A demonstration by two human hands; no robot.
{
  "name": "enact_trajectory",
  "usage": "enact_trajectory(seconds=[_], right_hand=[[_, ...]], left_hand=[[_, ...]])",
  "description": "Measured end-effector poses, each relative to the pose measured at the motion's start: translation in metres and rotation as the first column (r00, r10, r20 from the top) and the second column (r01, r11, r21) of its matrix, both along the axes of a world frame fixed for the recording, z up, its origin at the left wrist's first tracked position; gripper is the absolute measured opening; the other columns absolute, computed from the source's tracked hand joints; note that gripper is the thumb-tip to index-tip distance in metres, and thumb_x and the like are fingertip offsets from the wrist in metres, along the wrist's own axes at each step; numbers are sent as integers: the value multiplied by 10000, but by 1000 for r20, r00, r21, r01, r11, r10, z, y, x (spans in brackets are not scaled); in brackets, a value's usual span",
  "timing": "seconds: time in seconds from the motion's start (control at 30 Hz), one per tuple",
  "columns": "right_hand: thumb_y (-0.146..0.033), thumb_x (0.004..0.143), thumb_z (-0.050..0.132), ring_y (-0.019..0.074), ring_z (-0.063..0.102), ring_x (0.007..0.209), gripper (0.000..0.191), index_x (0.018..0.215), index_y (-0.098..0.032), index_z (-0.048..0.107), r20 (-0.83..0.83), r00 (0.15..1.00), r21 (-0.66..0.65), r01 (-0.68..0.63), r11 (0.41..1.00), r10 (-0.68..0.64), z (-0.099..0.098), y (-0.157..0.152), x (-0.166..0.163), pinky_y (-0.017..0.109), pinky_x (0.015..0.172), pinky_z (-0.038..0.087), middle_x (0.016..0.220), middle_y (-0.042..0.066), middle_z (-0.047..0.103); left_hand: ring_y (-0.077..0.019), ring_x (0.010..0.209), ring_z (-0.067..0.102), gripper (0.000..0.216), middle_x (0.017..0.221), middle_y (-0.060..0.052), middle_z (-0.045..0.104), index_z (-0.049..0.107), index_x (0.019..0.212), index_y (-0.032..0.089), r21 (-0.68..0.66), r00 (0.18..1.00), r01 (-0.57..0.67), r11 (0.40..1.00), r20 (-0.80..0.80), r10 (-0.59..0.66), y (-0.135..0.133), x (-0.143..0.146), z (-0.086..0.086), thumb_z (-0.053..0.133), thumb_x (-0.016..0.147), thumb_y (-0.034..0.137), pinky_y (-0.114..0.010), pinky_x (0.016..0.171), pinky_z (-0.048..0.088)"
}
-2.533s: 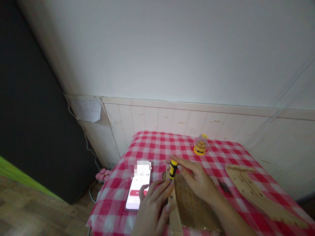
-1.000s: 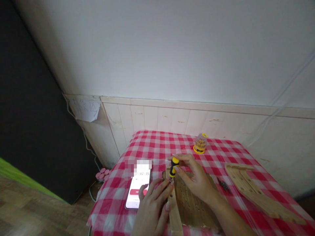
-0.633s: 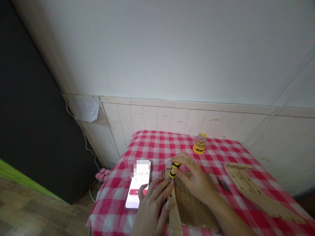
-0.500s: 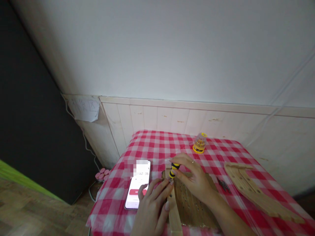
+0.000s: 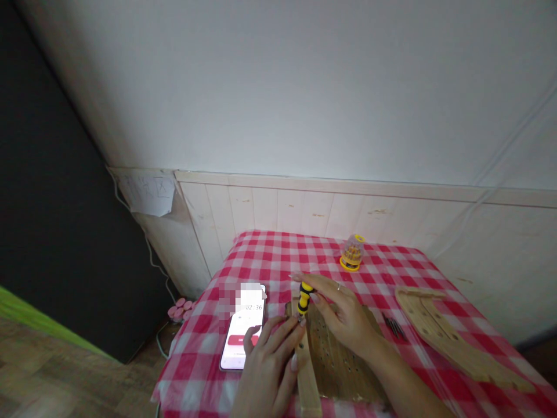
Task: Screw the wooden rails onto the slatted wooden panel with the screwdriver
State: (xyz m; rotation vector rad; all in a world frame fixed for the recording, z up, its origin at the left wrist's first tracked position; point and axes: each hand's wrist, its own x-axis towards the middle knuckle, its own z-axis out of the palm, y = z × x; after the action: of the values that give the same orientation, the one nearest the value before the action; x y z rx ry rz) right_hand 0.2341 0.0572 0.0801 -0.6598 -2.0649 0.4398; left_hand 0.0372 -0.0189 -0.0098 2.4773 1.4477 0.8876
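Note:
My right hand (image 5: 343, 313) has its thumb and fingers around a small screwdriver (image 5: 305, 297) with a yellow and black handle, one finger stretched over its top end. The screwdriver stands nearly upright, its tip down at a narrow wooden strip (image 5: 308, 380). Against that strip my left hand (image 5: 272, 360) is braced, fingertips close by the screwdriver's tip and thumb along the strip's side. Whether those fingertips also pinch a screw is too small to tell. Under the strip and to its right lies a brown wooden board (image 5: 343, 366) with several small holes.
A lit phone (image 5: 235, 342) lies beside my left hand. Dark screws (image 5: 394, 326) and curved wooden pieces (image 5: 452, 342) lie to the right. Farther back stands a clear and yellow bit case (image 5: 351, 253). A red-and-white checked cloth (image 5: 278, 249) covers the table, which meets the wall.
The screwdriver handle has tilted more upright and turned, with my right fingers loosened and shifted slightly left around it. My left hand has stayed in place.

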Motion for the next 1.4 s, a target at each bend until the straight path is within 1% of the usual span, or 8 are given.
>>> enact_trajectory(seconds=[0.17, 0.33, 0.5, 0.63, 0.8, 1.07, 1.27, 1.4], right_hand=[[-266, 1050, 533, 232, 771, 1005, 319, 1305, -344, 708, -44, 999, 29, 31, 999, -30, 1, 1, 0, 377, 856, 645, 1127, 73, 813], [-347, 1024, 606, 246, 760, 911, 233, 1204, -329, 753, -99, 994, 48, 47, 998, -42, 3, 1, -2, 393, 820, 635, 998, 70, 813], [-358, 993, 665, 224, 737, 841, 157, 1115, -289, 736, -139, 989, 54, 49, 997, -41, 6, 0, -2, 352, 756, 623, 936, 60, 789], [-353, 977, 682, 216, 731, 838, 129, 1074, -268, 693, -119, 991, -22, 55, 998, -57, 6, -2, -1, 343, 759, 620, 931, 55, 766], [-349, 1017, 613, 231, 756, 998, 175, 1168, -268, 648, -112, 994, -109, 0, 994, -12, -3, -4, -2, 366, 855, 630, 1079, 84, 781], [-328, 1010, 639, 212, 795, 950, 164, 1151, -301, 719, -156, 987, -47, 32, 998, -39, -9, -3, -4, 338, 831, 663, 1050, 56, 822], [-236, 1050, 526, 219, 705, 1237, 443, 1468, -377, 574, -36, 994, -70, -102, 992, 100, 0, -6, -2, 390, 1010, 610, 1360, 47, 732], [-159, 1042, 501, 197, 720, 1207, 508, 1487, -397, 549, -40, 993, -81, -112, 990, 109, -2, -6, -6, 366, 997, 617, 1327, 25, 750]], left_hand=[[-298, 1328, 563, 519, 1464, -38, 651, 523, 1525, 341, 13, 1000, -7, 1000, 12, 6, 0, 0, 0, 464, 1035, 181, -465, 1029, 403], [-296, 1330, 552, 495, 1465, -39, 649, 519, 1528, 339, 2, 1000, 2, 1000, 18, -2, 0, 0, -1, 443, 1057, 209, -477, 1028, 395], [-290, 1329, 548, 474, 1461, -30, 650, 530, 1517, 340, 15, 1000, -2, 1000, 26, 1, 1, -1, -3, 430, 1069, 224, -484, 1020, 397], [-297, 1316, 562, 483, 1455, -35, 656, 540, 1512, 348, 10, 1000, -4, 1000, 25, 4, 0, 0, -1, 452, 1055, 218, -471, 1014, 408], [-293, 1320, 564, 462, 1460, -33, 654, 561, 1497, 342, -14, 1000, -7, 1000, 9, 7, 0, 1, 3, 458, 1063, 223, -460, 1025, 405], [-291, 1330, 555, 454, 1469, -33, 647, 553, 1504, 330, 8, 1000, -2, 1000, 2, 2, 0, -1, -1, 442, 1074, 232, -465, 1036, 389], [-290, 1329, 552, 461, 1462, -23, 652, 541, 1514, 339, 4, 1000, -3, 1000, -6, 3, 0, 0, 1, 447, 1075, 239, -462, 1034, 391], [-275, 1341, 545, 461, 1478, -17, 640, 542, 1512, 325, -6, 1000, 3, 1000, -13, -3, 1, 0, 2, 433, 1075, 224, -450, 1035, 378]])
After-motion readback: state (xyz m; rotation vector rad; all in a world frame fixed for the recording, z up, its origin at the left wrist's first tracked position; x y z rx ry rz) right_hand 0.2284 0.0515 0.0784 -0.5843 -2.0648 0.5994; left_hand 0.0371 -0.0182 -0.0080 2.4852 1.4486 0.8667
